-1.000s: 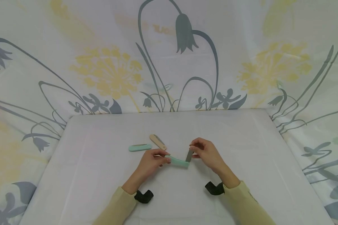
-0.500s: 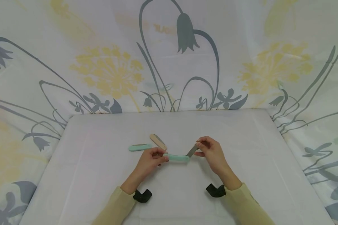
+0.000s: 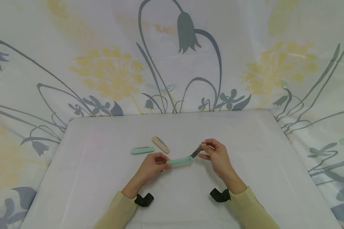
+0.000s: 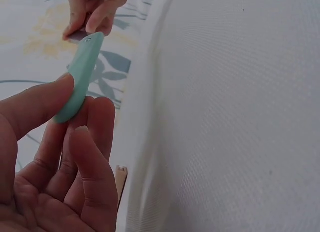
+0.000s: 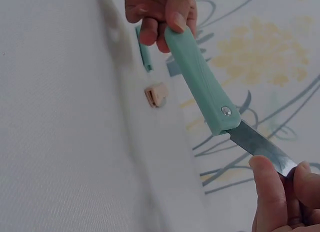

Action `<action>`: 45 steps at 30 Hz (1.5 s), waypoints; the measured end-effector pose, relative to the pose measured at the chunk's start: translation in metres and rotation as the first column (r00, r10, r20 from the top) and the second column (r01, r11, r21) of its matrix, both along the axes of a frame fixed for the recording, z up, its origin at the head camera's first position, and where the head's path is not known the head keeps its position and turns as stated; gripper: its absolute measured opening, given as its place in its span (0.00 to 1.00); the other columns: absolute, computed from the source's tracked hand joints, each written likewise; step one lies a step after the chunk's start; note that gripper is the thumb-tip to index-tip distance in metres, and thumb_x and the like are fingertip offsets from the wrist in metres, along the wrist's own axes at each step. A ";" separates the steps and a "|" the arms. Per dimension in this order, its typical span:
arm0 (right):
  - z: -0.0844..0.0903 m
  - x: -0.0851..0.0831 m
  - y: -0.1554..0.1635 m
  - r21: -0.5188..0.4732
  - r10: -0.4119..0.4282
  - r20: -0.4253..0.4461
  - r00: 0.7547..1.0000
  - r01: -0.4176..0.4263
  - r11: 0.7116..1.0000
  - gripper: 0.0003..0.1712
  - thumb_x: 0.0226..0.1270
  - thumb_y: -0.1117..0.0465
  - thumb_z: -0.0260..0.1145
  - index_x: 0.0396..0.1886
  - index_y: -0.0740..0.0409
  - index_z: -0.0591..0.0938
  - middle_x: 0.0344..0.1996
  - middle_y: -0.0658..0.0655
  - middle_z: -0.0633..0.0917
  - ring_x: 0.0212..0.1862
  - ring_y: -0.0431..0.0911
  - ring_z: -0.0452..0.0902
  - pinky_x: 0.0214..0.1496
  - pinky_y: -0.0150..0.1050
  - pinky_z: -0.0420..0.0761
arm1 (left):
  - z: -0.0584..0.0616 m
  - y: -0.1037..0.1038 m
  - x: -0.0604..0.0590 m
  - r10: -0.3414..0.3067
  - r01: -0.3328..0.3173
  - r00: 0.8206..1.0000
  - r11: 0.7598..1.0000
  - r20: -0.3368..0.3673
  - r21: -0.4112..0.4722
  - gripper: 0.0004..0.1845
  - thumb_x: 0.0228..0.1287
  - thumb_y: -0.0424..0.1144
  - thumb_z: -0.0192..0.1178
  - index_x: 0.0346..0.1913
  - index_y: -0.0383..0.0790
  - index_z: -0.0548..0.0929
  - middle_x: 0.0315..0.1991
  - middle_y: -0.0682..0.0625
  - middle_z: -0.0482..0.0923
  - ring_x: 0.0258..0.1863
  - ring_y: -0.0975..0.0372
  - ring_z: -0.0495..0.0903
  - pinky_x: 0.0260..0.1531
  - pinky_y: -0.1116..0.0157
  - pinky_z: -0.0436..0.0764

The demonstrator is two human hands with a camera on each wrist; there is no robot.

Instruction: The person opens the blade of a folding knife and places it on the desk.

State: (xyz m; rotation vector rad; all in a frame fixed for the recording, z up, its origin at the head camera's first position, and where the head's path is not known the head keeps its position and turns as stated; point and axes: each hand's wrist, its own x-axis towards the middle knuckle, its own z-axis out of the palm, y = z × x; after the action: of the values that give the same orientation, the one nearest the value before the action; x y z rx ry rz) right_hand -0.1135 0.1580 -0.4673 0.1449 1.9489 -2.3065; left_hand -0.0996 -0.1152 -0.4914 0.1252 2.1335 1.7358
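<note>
White-clothed desk [image 3: 246,143] before floral curtain | left hand [image 3: 152,167] pinches green knife handle [image 3: 179,161] near desk's middle | right hand [image 3: 216,156] pinches its unfolded blade [image 5: 260,144] | two folded knives [image 3: 150,147] lie toward far edge

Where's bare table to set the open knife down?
Bare cloth on the table right of the right hand, and along the far edge. Crowded left of centre: the closed green knife and the beige knife lie just beyond the left hand.
</note>
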 end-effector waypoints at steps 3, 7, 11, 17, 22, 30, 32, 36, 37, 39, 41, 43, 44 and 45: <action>0.000 0.001 0.000 -0.049 -0.024 0.003 1.000 0.024 0.998 0.05 0.74 0.74 0.57 0.46 0.71 0.75 0.44 0.59 0.76 0.43 0.42 0.78 0.45 0.45 0.84 | -0.001 0.000 0.000 -0.007 0.007 1.000 1.000 -0.003 -0.001 0.12 0.57 0.34 0.73 0.41 0.33 0.83 0.32 0.49 0.82 0.30 0.61 0.81 0.29 0.66 0.78; -0.001 0.003 -0.002 -0.119 -0.054 0.020 0.998 0.056 0.991 0.03 0.73 0.73 0.58 0.43 0.65 0.76 0.42 0.57 0.77 0.42 0.43 0.77 0.46 0.45 0.84 | -0.004 0.000 0.000 -0.017 0.017 1.000 1.000 -0.003 -0.001 0.12 0.56 0.34 0.73 0.41 0.33 0.83 0.32 0.50 0.83 0.30 0.62 0.81 0.29 0.66 0.78; 0.000 0.004 -0.003 -0.161 -0.083 0.027 0.996 0.086 0.983 0.04 0.74 0.73 0.58 0.40 0.62 0.77 0.40 0.57 0.77 0.42 0.42 0.78 0.45 0.45 0.84 | -0.005 0.001 0.000 -0.023 0.023 1.000 1.000 0.011 0.006 0.13 0.56 0.34 0.73 0.40 0.33 0.83 0.32 0.50 0.83 0.30 0.62 0.81 0.29 0.67 0.78; 0.001 0.004 -0.005 -0.182 -0.102 0.026 0.994 0.105 0.978 0.05 0.74 0.73 0.57 0.39 0.62 0.77 0.39 0.57 0.78 0.41 0.43 0.79 0.44 0.45 0.84 | -0.004 0.003 0.001 -0.033 0.033 0.999 0.999 0.016 0.022 0.13 0.55 0.33 0.73 0.40 0.32 0.82 0.32 0.49 0.83 0.30 0.62 0.81 0.30 0.67 0.79; 0.000 0.005 -0.005 -0.198 -0.112 0.031 0.993 0.116 0.973 0.05 0.75 0.72 0.57 0.39 0.61 0.77 0.39 0.56 0.78 0.41 0.43 0.80 0.45 0.44 0.84 | -0.005 0.005 0.001 -0.048 0.048 0.999 0.999 0.001 0.018 0.13 0.55 0.34 0.73 0.40 0.32 0.82 0.33 0.49 0.82 0.31 0.62 0.82 0.32 0.66 0.79; -0.004 0.007 -0.004 -0.229 -0.094 0.019 0.995 0.096 0.969 0.04 0.74 0.71 0.58 0.40 0.61 0.78 0.38 0.55 0.79 0.40 0.43 0.80 0.46 0.45 0.84 | -0.006 0.003 0.003 -0.030 0.030 0.999 0.999 -0.013 -0.014 0.14 0.56 0.35 0.74 0.41 0.34 0.82 0.32 0.49 0.82 0.31 0.60 0.81 0.33 0.64 0.79; -0.004 0.007 -0.004 -0.237 -0.087 0.020 0.996 0.090 0.967 0.02 0.74 0.71 0.59 0.41 0.63 0.78 0.38 0.54 0.80 0.41 0.43 0.80 0.47 0.45 0.84 | -0.006 0.003 0.004 -0.024 0.024 1.000 1.000 -0.010 -0.013 0.14 0.56 0.36 0.74 0.41 0.34 0.82 0.32 0.49 0.82 0.31 0.60 0.81 0.33 0.64 0.78; -0.004 0.008 -0.003 -0.238 -0.085 0.031 0.996 0.090 0.967 0.03 0.72 0.70 0.62 0.42 0.65 0.78 0.38 0.55 0.81 0.41 0.44 0.81 0.47 0.46 0.83 | -0.008 0.000 0.003 -0.005 0.005 1.000 1.000 -0.003 -0.013 0.13 0.56 0.36 0.74 0.41 0.35 0.83 0.33 0.49 0.83 0.31 0.60 0.81 0.34 0.65 0.79; -0.005 0.009 -0.003 -0.231 -0.084 0.036 0.996 0.090 0.969 0.03 0.72 0.70 0.62 0.42 0.64 0.78 0.38 0.55 0.81 0.42 0.44 0.82 0.48 0.45 0.83 | -0.009 0.000 0.003 -0.001 0.001 1.000 1.000 -0.006 -0.012 0.13 0.56 0.36 0.74 0.41 0.35 0.83 0.33 0.49 0.83 0.31 0.60 0.82 0.33 0.65 0.79; -0.005 0.009 -0.001 -0.208 -0.080 0.044 0.996 0.087 0.974 0.03 0.71 0.70 0.63 0.42 0.64 0.79 0.38 0.54 0.81 0.42 0.44 0.82 0.47 0.45 0.83 | -0.009 -0.002 0.002 0.010 -0.010 1.000 1.000 -0.012 -0.009 0.13 0.56 0.36 0.74 0.41 0.34 0.83 0.33 0.49 0.83 0.31 0.60 0.82 0.33 0.65 0.79; -0.006 0.009 0.000 -0.174 -0.070 0.052 0.996 0.078 0.982 0.03 0.71 0.70 0.64 0.42 0.64 0.79 0.38 0.54 0.82 0.42 0.44 0.81 0.47 0.45 0.84 | -0.008 -0.004 0.002 0.018 -0.018 1.000 1.000 -0.016 -0.003 0.13 0.56 0.35 0.74 0.41 0.34 0.83 0.33 0.48 0.83 0.32 0.60 0.82 0.34 0.64 0.79; -0.007 0.009 0.002 -0.129 -0.054 0.060 0.997 0.062 0.990 0.05 0.70 0.70 0.64 0.43 0.66 0.79 0.37 0.54 0.82 0.40 0.44 0.81 0.46 0.44 0.84 | -0.007 -0.006 0.002 0.027 -0.027 0.999 1.000 -0.020 -0.001 0.13 0.57 0.35 0.73 0.42 0.33 0.83 0.34 0.48 0.83 0.32 0.60 0.82 0.34 0.65 0.79; -0.008 0.009 0.002 -0.106 -0.045 0.061 0.997 0.051 0.993 0.06 0.70 0.71 0.64 0.44 0.67 0.78 0.36 0.54 0.82 0.40 0.44 0.81 0.46 0.44 0.84 | -0.007 -0.007 0.002 0.032 -0.032 0.999 0.999 -0.025 -0.001 0.13 0.57 0.35 0.73 0.42 0.33 0.83 0.34 0.48 0.83 0.33 0.59 0.82 0.34 0.65 0.79; -0.008 0.010 0.003 -0.082 -0.033 0.063 0.997 0.038 0.996 0.07 0.70 0.71 0.64 0.45 0.69 0.78 0.36 0.54 0.82 0.39 0.44 0.81 0.46 0.44 0.84 | -0.007 -0.009 0.001 0.036 -0.036 0.999 0.999 -0.029 -0.004 0.13 0.57 0.35 0.73 0.42 0.33 0.83 0.34 0.48 0.83 0.33 0.59 0.82 0.34 0.65 0.79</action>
State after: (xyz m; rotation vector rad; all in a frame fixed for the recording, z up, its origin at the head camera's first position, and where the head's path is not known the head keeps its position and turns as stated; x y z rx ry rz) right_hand -0.1038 0.1611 -0.4754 0.2416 1.8330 -2.3710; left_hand -0.0983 -0.1238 -0.4980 0.1117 2.1724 1.7595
